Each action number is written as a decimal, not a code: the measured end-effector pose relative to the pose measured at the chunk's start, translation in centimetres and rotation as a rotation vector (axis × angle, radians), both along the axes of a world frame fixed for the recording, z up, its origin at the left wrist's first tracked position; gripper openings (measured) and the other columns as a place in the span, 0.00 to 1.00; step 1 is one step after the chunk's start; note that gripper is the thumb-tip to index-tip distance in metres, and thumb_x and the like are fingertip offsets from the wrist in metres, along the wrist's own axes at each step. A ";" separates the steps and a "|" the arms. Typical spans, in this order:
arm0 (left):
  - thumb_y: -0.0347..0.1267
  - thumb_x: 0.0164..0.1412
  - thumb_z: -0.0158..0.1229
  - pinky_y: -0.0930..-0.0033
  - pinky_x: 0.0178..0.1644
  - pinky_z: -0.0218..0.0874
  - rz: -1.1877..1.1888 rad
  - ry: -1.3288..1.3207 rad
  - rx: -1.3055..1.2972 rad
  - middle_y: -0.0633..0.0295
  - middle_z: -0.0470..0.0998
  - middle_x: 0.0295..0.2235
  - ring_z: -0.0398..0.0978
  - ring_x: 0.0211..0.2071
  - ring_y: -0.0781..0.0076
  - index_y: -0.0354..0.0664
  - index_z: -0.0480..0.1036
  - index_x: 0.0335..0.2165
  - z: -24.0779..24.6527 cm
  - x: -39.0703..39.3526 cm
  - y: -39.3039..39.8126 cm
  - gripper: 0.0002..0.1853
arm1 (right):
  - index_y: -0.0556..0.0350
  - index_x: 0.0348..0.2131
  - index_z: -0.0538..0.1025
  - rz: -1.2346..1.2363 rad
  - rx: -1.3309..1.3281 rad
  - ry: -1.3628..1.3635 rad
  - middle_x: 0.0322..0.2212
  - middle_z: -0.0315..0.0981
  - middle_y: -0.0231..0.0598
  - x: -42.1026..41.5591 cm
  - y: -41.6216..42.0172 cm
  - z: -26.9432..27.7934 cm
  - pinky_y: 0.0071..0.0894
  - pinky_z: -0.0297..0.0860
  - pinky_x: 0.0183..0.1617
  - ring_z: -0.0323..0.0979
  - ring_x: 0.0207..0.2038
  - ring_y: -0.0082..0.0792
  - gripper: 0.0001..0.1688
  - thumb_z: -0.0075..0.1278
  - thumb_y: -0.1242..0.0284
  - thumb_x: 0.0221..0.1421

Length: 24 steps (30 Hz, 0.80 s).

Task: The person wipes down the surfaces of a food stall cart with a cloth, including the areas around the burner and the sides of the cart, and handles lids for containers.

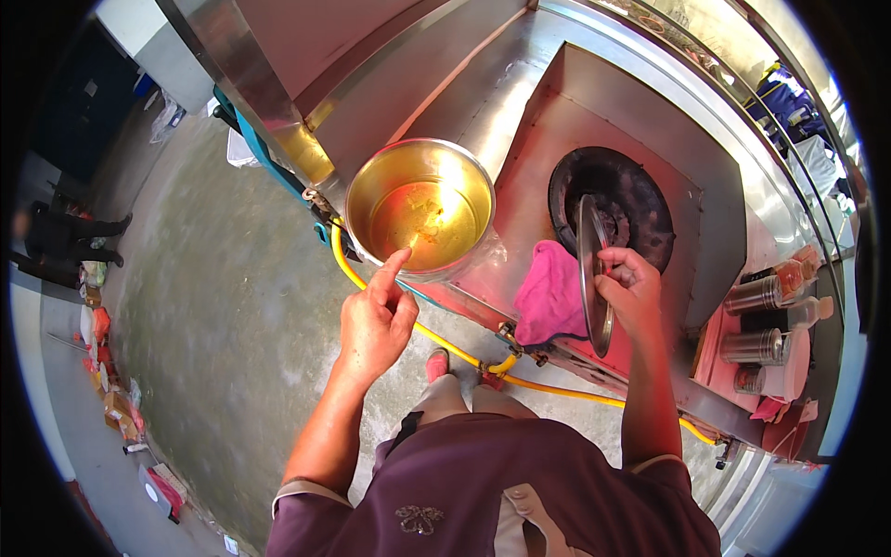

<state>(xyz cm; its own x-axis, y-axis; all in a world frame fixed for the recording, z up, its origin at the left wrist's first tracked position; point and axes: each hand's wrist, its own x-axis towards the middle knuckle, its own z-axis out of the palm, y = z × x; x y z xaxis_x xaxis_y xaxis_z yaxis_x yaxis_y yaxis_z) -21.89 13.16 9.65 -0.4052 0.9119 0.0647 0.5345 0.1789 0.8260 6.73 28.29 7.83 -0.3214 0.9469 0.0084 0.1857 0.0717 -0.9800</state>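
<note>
A round stainless-steel pot stands at the left end of the metal stove counter, with shiny yellowish walls and bits of something at the bottom of its clear contents. My left hand holds nothing; its index finger points at the pot's near rim, the other fingers curled. Whether the fingertip touches the pot, I cannot tell. In my right hand is a metal pot lid, tipped on edge and gripped at its middle. Behind the lid sits a black wok-burner ring. A pink cloth lies left of the lid, over the counter's front edge.
Metal canisters and bottles stand on the right-hand shelf. A yellow gas hose runs below the counter's front. A tall metal splash guard surrounds the burner. Far left, a person is beside goods along the wall.
</note>
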 end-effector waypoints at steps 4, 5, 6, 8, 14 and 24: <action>0.20 0.49 0.48 0.79 0.23 0.54 0.028 -0.144 -0.042 0.71 0.62 0.15 0.58 0.17 0.86 0.41 0.61 0.52 -1.1 0.4 0.1 0.28 | 0.64 0.37 0.71 0.005 -0.014 -0.008 0.24 0.69 0.30 1.1 -0.1 -0.9 0.13 0.61 0.27 0.65 0.24 0.15 0.17 0.51 0.83 0.41; 0.20 0.49 0.48 0.79 0.23 0.54 0.023 -0.026 -0.021 0.71 0.62 0.15 0.58 0.17 0.86 0.41 0.61 0.52 -1.3 0.3 0.0 0.29 | 0.63 0.37 0.71 0.014 -0.011 -0.005 0.24 0.69 0.30 1.1 0.0 -0.9 0.13 0.61 0.27 0.65 0.24 0.14 0.17 0.51 0.83 0.41; 0.20 0.49 0.48 0.80 0.23 0.54 0.034 -0.034 0.017 0.71 0.61 0.15 0.58 0.17 0.86 0.41 0.61 0.52 -0.4 0.6 0.1 0.29 | 0.63 0.36 0.71 0.018 -0.034 -0.028 0.24 0.69 0.30 1.3 0.1 -1.0 0.13 0.61 0.28 0.66 0.25 0.15 0.16 0.50 0.83 0.42; 0.20 0.48 0.48 0.80 0.24 0.55 0.071 -0.101 0.064 0.72 0.61 0.14 0.58 0.17 0.86 0.41 0.62 0.52 1.0 1.1 0.2 0.29 | 0.63 0.36 0.72 0.006 -0.031 -0.040 0.24 0.69 0.29 1.0 -0.1 -1.2 0.13 0.61 0.29 0.66 0.26 0.16 0.16 0.50 0.82 0.42; 0.27 0.46 0.52 0.67 0.28 0.64 0.024 0.126 -0.042 0.57 0.72 0.18 0.73 0.20 0.65 0.48 0.61 0.52 0.6 0.9 0.2 0.31 | 0.64 0.33 0.71 0.093 0.001 0.062 0.25 0.67 0.28 -0.3 0.7 -1.1 0.13 0.60 0.29 0.65 0.25 0.15 0.14 0.47 0.85 0.41; 0.30 0.47 0.49 0.60 0.26 0.62 -0.042 0.192 -0.088 0.56 0.72 0.18 0.72 0.21 0.57 0.47 0.57 0.54 2.0 0.3 -0.4 0.32 | 0.65 0.32 0.70 0.128 0.022 0.110 0.23 0.66 0.27 -2.9 1.3 -2.7 0.12 0.57 0.24 0.61 0.21 0.13 0.14 0.44 0.86 0.39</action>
<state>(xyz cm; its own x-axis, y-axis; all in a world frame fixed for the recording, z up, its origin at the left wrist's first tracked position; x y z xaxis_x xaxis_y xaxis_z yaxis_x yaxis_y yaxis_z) -21.61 12.80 11.60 -0.3548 0.9332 0.0562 0.6892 0.2204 0.6902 3.81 29.63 5.11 -0.4356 0.8974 0.0705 0.0658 0.1099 -0.9918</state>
